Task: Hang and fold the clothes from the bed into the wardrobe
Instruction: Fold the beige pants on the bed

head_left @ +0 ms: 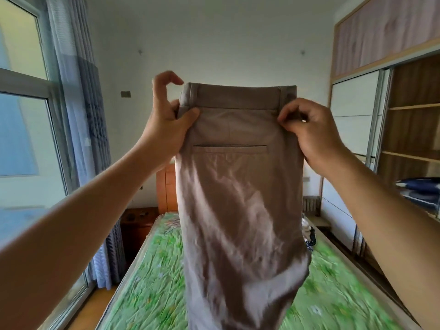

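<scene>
I hold a pair of taupe trousers (240,186) up in front of me, doubled lengthwise, with the back pocket facing me and the legs hanging down over the bed (152,282). My left hand (169,115) pinches the left edge just below the waistband between thumb and fingers, its index finger raised free. My right hand (307,125) grips the right edge at the waistband with curled fingers. The wardrobe (409,129) stands open at the right, showing wooden shelves.
The bed carries a green floral sheet, and a small heap of clothes (309,234) lies at its far right. A wooden headboard (166,189) and a dark bedside cabinet (135,222) sit behind. Window and blue curtains (78,115) fill the left. Folded dark items (419,189) lie on a wardrobe shelf.
</scene>
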{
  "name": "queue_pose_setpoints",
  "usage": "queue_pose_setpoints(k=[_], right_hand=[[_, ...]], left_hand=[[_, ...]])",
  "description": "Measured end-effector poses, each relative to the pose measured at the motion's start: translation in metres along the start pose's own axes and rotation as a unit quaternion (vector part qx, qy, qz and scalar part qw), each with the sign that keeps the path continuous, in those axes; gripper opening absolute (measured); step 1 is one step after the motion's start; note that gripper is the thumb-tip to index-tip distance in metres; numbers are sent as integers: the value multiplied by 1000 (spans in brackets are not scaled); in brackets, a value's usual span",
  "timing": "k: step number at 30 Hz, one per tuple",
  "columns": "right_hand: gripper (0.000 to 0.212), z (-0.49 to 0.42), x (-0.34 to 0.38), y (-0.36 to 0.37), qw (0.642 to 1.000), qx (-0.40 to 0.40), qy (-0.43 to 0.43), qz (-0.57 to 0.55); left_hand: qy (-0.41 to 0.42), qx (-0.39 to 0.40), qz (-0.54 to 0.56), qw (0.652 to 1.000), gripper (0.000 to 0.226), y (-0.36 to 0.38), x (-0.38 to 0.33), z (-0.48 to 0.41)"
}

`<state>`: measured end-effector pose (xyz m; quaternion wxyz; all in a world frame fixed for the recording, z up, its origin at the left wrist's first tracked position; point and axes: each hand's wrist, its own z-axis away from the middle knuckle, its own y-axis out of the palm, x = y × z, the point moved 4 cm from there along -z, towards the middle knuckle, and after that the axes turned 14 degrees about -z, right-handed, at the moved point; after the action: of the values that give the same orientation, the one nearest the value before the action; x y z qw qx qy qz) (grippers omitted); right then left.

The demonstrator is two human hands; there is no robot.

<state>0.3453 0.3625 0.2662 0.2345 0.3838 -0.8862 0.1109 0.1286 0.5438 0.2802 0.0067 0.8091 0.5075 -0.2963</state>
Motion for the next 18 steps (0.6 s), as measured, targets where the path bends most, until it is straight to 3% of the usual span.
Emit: queue_pose_setpoints(k=[3, 5, 9, 18], right_hand=[[35, -6, 15, -12, 1000, -11, 14, -11], [36, -11, 17, -20, 1000, -14, 23, -6], [38, -22, -4, -36, 999, -18, 45, 0], [35, -40, -164, -67, 989, 41, 144, 8]], left_hand=[[12, -9, -34, 999, 36, 5, -19, -10], [11, -13, -67, 998, 40, 13, -23, -16], [-45, -12, -59, 997, 41, 37, -6, -29], [-154, 0, -112, 982, 33, 117, 128, -55]])
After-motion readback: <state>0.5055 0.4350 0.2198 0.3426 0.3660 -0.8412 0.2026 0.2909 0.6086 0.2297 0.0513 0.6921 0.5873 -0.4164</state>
